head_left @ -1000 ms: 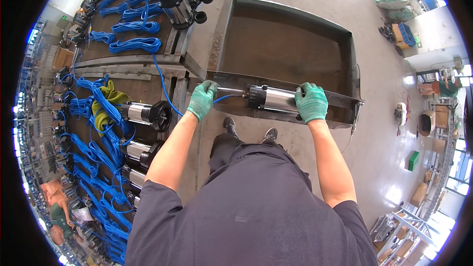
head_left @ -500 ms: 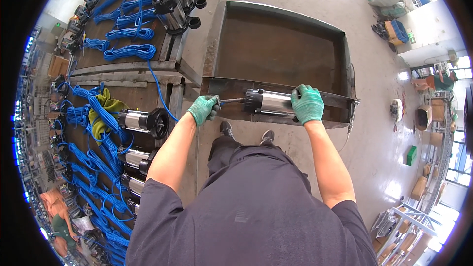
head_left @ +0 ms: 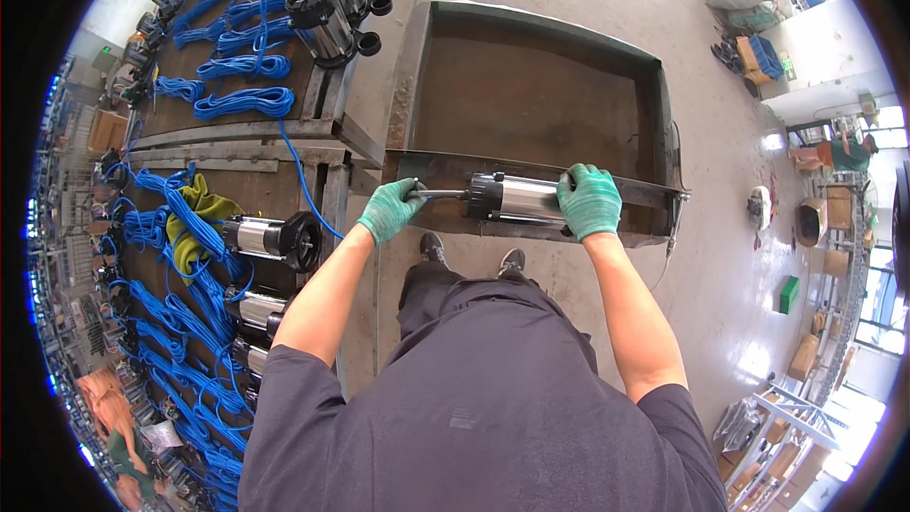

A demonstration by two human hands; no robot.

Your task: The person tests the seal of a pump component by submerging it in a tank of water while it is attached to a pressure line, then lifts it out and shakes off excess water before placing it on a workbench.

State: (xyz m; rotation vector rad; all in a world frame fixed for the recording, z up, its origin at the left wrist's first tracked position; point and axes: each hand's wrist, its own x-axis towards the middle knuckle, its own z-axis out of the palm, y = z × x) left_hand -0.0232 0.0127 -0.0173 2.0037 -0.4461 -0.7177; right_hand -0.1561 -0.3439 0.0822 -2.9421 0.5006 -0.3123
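A submersible pump (head_left: pixel 529 198), a silver cylinder with a black ribbed end, lies sideways across the near ledge of a metal trough (head_left: pixel 531 166). My right hand (head_left: pixel 590 201), in a green glove, is curled over its right end. Out of the black end, a thin grey rod-like piece (head_left: pixel 444 194) points left. My left hand (head_left: pixel 389 210), also gloved in green, closes its fingertips on the tip of this piece; whether it is a rod or a hose I cannot tell. A blue cable (head_left: pixel 308 192) runs down from the bench at left and passes behind my left hand.
Left, metal benches (head_left: pixel 227 154) carry bundles of blue cable (head_left: pixel 245 102), upright pumps (head_left: pixel 322 24), lying pumps (head_left: pixel 261 237) and a yellow-green cloth (head_left: pixel 194 218). Beyond the ledge, the trough has a brown interior. Right, a green box (head_left: pixel 789 295) sits on the floor; a person (head_left: pixel 844 154) is farther off.
My left hand has turned a little, its fingers now farther along the tip of the grey piece. My right hand and the pump stay in nearly the same place.
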